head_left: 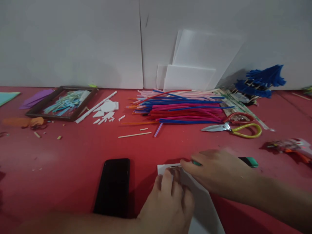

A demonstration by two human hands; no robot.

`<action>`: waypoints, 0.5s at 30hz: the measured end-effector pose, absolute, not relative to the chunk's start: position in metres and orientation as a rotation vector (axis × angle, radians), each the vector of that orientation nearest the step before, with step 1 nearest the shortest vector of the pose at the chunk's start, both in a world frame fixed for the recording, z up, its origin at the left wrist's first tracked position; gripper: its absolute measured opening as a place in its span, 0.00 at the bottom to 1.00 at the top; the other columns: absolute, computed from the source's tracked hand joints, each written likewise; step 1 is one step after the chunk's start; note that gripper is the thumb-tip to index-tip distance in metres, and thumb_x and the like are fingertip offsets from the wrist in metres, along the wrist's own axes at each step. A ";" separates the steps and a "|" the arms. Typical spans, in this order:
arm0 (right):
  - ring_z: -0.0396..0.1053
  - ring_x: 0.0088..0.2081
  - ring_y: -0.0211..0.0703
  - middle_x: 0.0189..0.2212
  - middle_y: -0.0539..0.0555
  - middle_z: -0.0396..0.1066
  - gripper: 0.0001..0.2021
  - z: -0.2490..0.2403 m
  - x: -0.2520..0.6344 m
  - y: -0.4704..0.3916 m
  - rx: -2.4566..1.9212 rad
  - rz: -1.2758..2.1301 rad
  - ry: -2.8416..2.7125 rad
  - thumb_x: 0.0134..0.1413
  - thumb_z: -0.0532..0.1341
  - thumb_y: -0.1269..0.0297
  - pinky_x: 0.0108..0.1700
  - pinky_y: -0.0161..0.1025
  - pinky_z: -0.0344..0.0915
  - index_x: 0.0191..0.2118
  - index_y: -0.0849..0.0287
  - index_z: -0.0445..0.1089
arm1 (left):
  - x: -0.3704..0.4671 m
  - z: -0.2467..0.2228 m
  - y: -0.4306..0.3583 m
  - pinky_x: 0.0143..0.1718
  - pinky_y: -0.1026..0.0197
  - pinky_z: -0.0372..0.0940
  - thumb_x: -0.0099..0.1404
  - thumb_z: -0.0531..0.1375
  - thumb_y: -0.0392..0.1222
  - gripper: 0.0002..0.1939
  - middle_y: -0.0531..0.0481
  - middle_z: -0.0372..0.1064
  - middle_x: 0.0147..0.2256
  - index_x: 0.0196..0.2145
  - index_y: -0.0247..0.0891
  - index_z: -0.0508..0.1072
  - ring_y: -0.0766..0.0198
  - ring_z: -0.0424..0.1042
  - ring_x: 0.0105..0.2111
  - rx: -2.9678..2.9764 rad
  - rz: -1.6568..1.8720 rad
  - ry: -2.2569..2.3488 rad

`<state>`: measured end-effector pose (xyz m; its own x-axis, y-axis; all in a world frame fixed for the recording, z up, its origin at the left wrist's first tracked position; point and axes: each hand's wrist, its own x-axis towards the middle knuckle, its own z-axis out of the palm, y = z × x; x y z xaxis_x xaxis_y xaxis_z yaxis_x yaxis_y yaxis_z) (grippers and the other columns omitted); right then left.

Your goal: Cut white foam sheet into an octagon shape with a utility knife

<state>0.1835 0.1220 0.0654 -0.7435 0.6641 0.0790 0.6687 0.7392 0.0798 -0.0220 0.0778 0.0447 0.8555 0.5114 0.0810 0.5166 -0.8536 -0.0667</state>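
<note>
A white sheet (202, 208), paper or thin board, lies on the red tabletop in front of me. My left hand (168, 201) presses down on it, fingers spread and fingertips close to its far edge. My right hand (214, 169) is closed around a green utility knife (251, 162); its handle end sticks out behind the hand. The thin blade touches the sheet along the far edge, just beyond my left fingertips. Most of the knife's body is hidden by the hand.
Left of my hands lies a black phone (113, 185). Scissors (230, 128), pipe cleaners (180, 109), white scraps (106, 110) and a brown frame (80, 117) lie farther back. White sheets (204, 52) lean on the wall near a blue tasselled object (263, 79). A glue gun-like item (290, 146) sits right.
</note>
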 end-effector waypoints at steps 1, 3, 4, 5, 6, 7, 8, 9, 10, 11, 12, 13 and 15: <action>0.58 0.20 0.35 0.21 0.46 0.65 0.04 0.066 0.184 0.122 -1.099 -0.152 -2.886 0.53 0.62 0.71 0.23 0.41 0.37 0.32 0.56 0.67 | -0.022 0.045 0.077 0.42 0.46 0.72 0.61 0.61 0.64 0.34 0.26 0.71 0.50 0.50 0.29 0.72 0.39 0.72 0.50 -2.941 -0.099 -0.811; 0.59 0.20 0.35 0.22 0.46 0.66 0.05 0.066 0.185 0.122 -1.066 -0.144 -2.869 0.52 0.61 0.73 0.24 0.41 0.39 0.33 0.55 0.67 | -0.022 0.046 0.077 0.42 0.46 0.72 0.61 0.61 0.63 0.34 0.26 0.72 0.50 0.50 0.29 0.72 0.38 0.72 0.50 -2.940 -0.101 -0.811; 0.59 0.20 0.36 0.22 0.46 0.66 0.06 0.066 0.186 0.122 -1.058 -0.143 -2.857 0.52 0.61 0.73 0.24 0.41 0.39 0.33 0.55 0.67 | -0.022 0.046 0.077 0.43 0.46 0.72 0.62 0.61 0.63 0.34 0.25 0.71 0.50 0.50 0.29 0.72 0.38 0.72 0.51 -2.941 -0.094 -0.815; 0.58 0.19 0.36 0.21 0.46 0.66 0.06 0.066 0.187 0.121 -1.055 -0.144 -2.844 0.51 0.61 0.74 0.24 0.41 0.40 0.33 0.55 0.67 | -0.021 0.046 0.076 0.42 0.46 0.72 0.61 0.61 0.64 0.34 0.25 0.71 0.50 0.50 0.28 0.72 0.38 0.72 0.51 -2.941 -0.086 -0.821; 0.58 0.19 0.36 0.21 0.46 0.66 0.06 0.066 0.188 0.121 -1.060 -0.144 -2.842 0.51 0.61 0.74 0.24 0.41 0.40 0.32 0.55 0.67 | -0.021 0.047 0.076 0.42 0.46 0.73 0.60 0.62 0.65 0.35 0.24 0.71 0.51 0.51 0.28 0.72 0.37 0.72 0.51 -2.942 -0.080 -0.824; 0.58 0.19 0.36 0.20 0.46 0.66 0.07 0.066 0.188 0.120 -1.065 -0.144 -2.844 0.50 0.61 0.74 0.24 0.41 0.39 0.32 0.55 0.67 | -0.021 0.047 0.076 0.43 0.46 0.73 0.59 0.62 0.65 0.37 0.24 0.70 0.51 0.51 0.28 0.72 0.37 0.72 0.51 -2.940 -0.078 -0.826; 0.58 0.19 0.36 0.20 0.45 0.66 0.07 0.066 0.189 0.120 -1.071 -0.148 -2.846 0.50 0.61 0.75 0.24 0.41 0.39 0.33 0.55 0.67 | -0.021 0.047 0.076 0.43 0.46 0.73 0.58 0.63 0.66 0.38 0.24 0.70 0.51 0.51 0.28 0.72 0.37 0.72 0.51 -2.937 -0.083 -0.824; 0.58 0.19 0.36 0.20 0.46 0.66 0.07 0.066 0.190 0.119 -1.071 -0.158 -2.847 0.50 0.61 0.74 0.24 0.41 0.39 0.33 0.55 0.67 | -0.021 0.048 0.076 0.43 0.46 0.73 0.58 0.63 0.66 0.37 0.24 0.70 0.51 0.50 0.28 0.72 0.37 0.72 0.51 -2.932 -0.088 -0.824; 0.57 0.19 0.36 0.20 0.46 0.66 0.07 0.066 0.190 0.119 -1.064 -0.170 -2.847 0.50 0.61 0.74 0.24 0.41 0.39 0.33 0.55 0.67 | -0.021 0.048 0.076 0.43 0.46 0.73 0.58 0.63 0.65 0.36 0.24 0.71 0.50 0.50 0.29 0.72 0.38 0.72 0.50 -2.928 -0.090 -0.826; 0.57 0.19 0.36 0.20 0.45 0.66 0.07 0.066 0.190 0.119 -1.055 -0.182 -2.844 0.50 0.61 0.74 0.25 0.41 0.39 0.33 0.55 0.67 | -0.021 0.049 0.077 0.43 0.47 0.73 0.59 0.63 0.65 0.36 0.24 0.71 0.50 0.50 0.29 0.72 0.38 0.73 0.50 -2.927 -0.081 -0.830; 0.57 0.19 0.36 0.20 0.45 0.66 0.06 0.066 0.190 0.120 -1.055 -0.187 -2.839 0.51 0.61 0.74 0.25 0.41 0.39 0.33 0.55 0.67 | -0.020 0.050 0.077 0.43 0.47 0.73 0.59 0.62 0.65 0.35 0.24 0.71 0.50 0.50 0.29 0.72 0.38 0.73 0.50 -2.929 -0.064 -0.829; 0.57 0.19 0.36 0.20 0.45 0.65 0.06 0.067 0.190 0.120 -1.055 -0.187 -2.835 0.51 0.61 0.74 0.25 0.41 0.38 0.33 0.54 0.67 | -0.020 0.050 0.077 0.43 0.47 0.73 0.59 0.62 0.65 0.35 0.24 0.70 0.51 0.50 0.29 0.72 0.38 0.72 0.50 -2.937 -0.040 -0.825; 0.58 0.19 0.36 0.20 0.45 0.66 0.06 0.067 0.189 0.121 -1.068 -0.170 -2.834 0.51 0.61 0.73 0.25 0.41 0.38 0.32 0.54 0.67 | -0.020 0.051 0.078 0.43 0.46 0.72 0.57 0.63 0.66 0.38 0.24 0.69 0.52 0.51 0.28 0.71 0.38 0.72 0.51 -2.953 0.002 -0.819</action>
<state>0.1894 0.1207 0.0671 -0.7472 0.6497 0.1400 0.6618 0.7468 0.0662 -0.0200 0.0781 0.0514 0.8574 0.5142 0.0195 0.5141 -0.8545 -0.0744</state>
